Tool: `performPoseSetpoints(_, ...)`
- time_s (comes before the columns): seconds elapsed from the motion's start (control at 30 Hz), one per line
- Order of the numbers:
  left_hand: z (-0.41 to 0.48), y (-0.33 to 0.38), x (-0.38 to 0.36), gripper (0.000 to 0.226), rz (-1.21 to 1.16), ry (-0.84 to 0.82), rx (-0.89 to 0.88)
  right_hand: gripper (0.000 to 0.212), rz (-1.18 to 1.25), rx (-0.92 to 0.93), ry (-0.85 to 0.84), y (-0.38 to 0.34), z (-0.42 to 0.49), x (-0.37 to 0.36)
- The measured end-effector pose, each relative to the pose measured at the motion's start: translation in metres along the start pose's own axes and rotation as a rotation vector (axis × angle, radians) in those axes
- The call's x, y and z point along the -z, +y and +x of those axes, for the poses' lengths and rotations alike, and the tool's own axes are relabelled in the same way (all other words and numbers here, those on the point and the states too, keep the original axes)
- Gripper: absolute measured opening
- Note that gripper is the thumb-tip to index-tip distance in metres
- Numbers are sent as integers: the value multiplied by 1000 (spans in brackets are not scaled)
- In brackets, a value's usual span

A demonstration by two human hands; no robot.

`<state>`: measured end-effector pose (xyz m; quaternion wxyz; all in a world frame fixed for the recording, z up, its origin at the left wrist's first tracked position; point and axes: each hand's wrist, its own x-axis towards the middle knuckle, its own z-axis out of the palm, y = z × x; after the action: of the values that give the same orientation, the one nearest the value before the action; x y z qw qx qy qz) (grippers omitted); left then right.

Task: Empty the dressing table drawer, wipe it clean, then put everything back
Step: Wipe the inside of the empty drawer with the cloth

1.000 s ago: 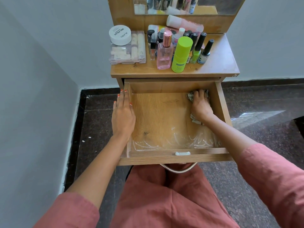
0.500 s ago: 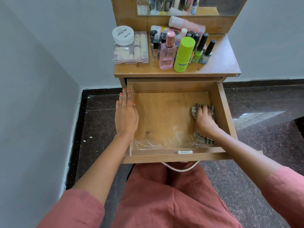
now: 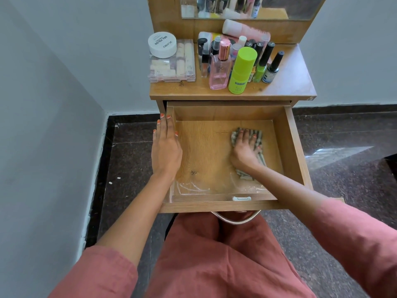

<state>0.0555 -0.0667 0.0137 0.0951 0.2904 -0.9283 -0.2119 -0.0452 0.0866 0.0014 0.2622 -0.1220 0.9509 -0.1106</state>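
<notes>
The wooden drawer (image 3: 294, 147) stands pulled out over my lap, holding only a striped cloth (image 3: 258, 135). My right hand (image 3: 245, 149) presses flat on that cloth on the drawer floor, right of the middle. My left hand (image 3: 166, 147) lies flat with fingers together on the drawer's left wall. On the table top (image 3: 287, 87) stand the cosmetics: a white jar (image 3: 162, 44) on a clear case (image 3: 171, 67), a pink perfume bottle (image 3: 220, 72), a green bottle (image 3: 241, 70) and several nail polish bottles (image 3: 263, 65).
A clear plastic liner (image 3: 193, 187) is crumpled along the drawer's front inside edge. A mirror (image 3: 236, 7) rises behind the table. A grey wall (image 3: 43, 125) closes the left side. Dark stone floor (image 3: 343, 168) lies to the right.
My right hand has slid the cloth from the drawer's back right corner toward me, then leftward to right of the middle. My left hand has stayed on the left wall.
</notes>
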Motion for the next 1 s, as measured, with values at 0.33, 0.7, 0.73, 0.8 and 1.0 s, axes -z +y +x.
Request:
performPoseSetpoints(0.33,1,0,1,46,-45,11,23,63,-89,425,-55,-87,-1,-28)
performPoseSetpoints(0.7,0,1,3,45,-134,28,34,52,-322,735,-130,-21,-3,-16)
performPoseSetpoints(0.73,0,2,3,45,-131,28,33,52,-301,740,-135,-21,-2,-15)
performPoseSetpoints(0.8,0,1,2,45,-127,23,40,51,-278,746,-127,-26,1,-18)
performPoseSetpoints(1.0,0,4,5,45,-134,-3,66,42,-169,897,-87,-46,0,-30)
